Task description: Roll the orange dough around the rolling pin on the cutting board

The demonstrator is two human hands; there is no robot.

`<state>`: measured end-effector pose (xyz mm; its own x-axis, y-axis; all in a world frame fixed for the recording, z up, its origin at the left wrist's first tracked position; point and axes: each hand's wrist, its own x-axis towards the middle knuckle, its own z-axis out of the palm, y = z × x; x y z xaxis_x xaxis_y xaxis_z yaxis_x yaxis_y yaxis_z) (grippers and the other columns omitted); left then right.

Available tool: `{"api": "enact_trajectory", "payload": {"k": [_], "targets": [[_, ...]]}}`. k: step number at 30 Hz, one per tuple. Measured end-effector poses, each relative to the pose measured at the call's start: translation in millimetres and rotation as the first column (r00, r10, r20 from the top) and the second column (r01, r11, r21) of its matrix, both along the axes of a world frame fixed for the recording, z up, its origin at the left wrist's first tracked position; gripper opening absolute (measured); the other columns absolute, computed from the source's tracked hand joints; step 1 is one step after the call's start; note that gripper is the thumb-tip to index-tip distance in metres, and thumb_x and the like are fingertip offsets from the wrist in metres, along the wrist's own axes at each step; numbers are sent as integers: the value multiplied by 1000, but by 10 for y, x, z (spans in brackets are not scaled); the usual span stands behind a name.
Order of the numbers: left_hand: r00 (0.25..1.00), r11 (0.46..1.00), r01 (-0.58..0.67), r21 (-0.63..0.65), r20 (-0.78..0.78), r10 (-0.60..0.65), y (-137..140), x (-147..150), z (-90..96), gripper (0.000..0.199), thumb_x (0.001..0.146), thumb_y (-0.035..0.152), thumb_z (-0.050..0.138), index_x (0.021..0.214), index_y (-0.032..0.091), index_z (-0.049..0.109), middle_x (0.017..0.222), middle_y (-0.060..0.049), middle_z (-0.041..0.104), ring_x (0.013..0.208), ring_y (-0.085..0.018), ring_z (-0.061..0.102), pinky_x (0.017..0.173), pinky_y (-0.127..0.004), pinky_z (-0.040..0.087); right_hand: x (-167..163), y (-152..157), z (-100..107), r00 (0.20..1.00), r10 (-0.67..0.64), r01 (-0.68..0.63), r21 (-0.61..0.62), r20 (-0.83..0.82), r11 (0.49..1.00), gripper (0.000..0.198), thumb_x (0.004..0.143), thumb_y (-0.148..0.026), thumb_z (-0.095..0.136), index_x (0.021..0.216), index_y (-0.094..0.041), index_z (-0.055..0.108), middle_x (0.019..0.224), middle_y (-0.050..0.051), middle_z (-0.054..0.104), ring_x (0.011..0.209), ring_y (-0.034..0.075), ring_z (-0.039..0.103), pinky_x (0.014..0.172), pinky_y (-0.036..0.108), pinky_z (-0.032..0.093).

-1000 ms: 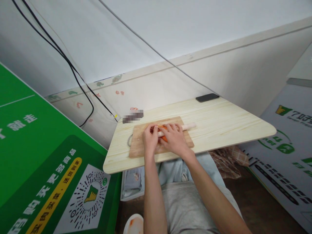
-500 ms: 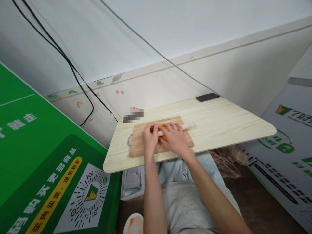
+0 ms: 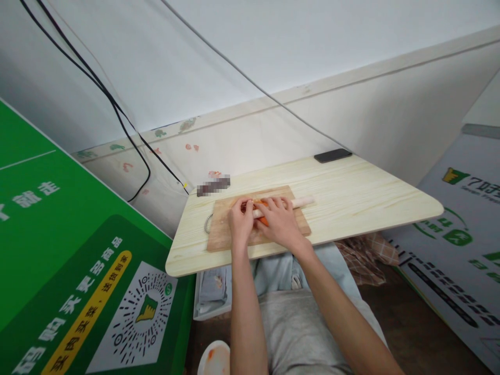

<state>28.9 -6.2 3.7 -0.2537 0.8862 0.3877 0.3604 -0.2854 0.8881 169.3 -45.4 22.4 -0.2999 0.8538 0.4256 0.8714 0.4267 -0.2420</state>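
A pale wooden rolling pin [image 3: 303, 201] lies slantwise over a flat piece of orange dough [image 3: 263, 221] on a wooden cutting board [image 3: 222, 237]. My right hand [image 3: 279, 219] rests across the pin with its fingers bent over it. Close by, my left hand [image 3: 240, 219] is curled at the left side of the dough, thumb and fingers pinched near the pin's left end. What lies inside that pinch is partly hidden; it looks like the dough's edge. Both hands cover much of the dough.
The board lies on a light wood-grain table [image 3: 363, 203] against the wall. A black phone [image 3: 333, 155] is at the back edge, and a blurred-out dark item [image 3: 213, 185] at the back left. A green panel [image 3: 78, 234] stands left; a white stool [image 3: 214, 359] is below.
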Motion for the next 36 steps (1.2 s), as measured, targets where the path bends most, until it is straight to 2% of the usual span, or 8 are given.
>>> {"api": "enact_trajectory", "payload": {"k": [5, 9, 15, 28, 36], "targets": [[1000, 1000, -5, -2, -4, 5, 3, -4, -5, 15, 96, 26, 62, 92, 19, 76, 96, -7, 81, 91, -21, 75, 89, -33, 58, 9, -25, 18, 1000, 17, -17, -20, -18, 1000, 46, 103, -34, 59, 147, -23, 63, 148, 14, 67, 144, 33, 49, 124, 56, 24], [1000, 1000, -5, -2, 2, 5, 11, -7, -8, 15, 95, 25, 62, 92, 19, 76, 95, -7, 81, 90, -21, 75, 88, -32, 58, 8, -47, 37, 1000, 17, -17, -47, -16, 999, 48, 103, -35, 59, 149, -23, 62, 147, 13, 68, 143, 32, 51, 126, 55, 23], [1000, 1000, 11, 1, 2, -11, 16, -12, -9, 15, 96, 25, 62, 93, 20, 76, 95, -7, 81, 90, -21, 75, 89, -32, 58, -11, 30, 1, 1000, -1, 0, -22, -19, 1000, 49, 100, -35, 63, 148, -24, 62, 154, 13, 64, 151, 34, 44, 125, 56, 24], [1000, 1000, 17, 2, -11, -17, -13, -5, 6, 16, 96, 27, 62, 92, 20, 76, 96, -8, 81, 91, -22, 75, 90, -34, 59, 10, 117, 32, 998, 42, -43, -27, -46, 999, 45, 100, -34, 63, 143, -22, 65, 155, 12, 64, 148, 34, 46, 124, 56, 27], [1000, 1000, 16, 8, -20, -16, -4, -15, -1, 15, 96, 25, 62, 92, 20, 75, 97, -8, 81, 94, -23, 76, 93, -35, 59, -42, 219, 36, 1000, 18, -18, 2, -11, 1000, 41, 100, -37, 64, 138, -23, 68, 150, 14, 66, 143, 35, 49, 120, 55, 29]]}}
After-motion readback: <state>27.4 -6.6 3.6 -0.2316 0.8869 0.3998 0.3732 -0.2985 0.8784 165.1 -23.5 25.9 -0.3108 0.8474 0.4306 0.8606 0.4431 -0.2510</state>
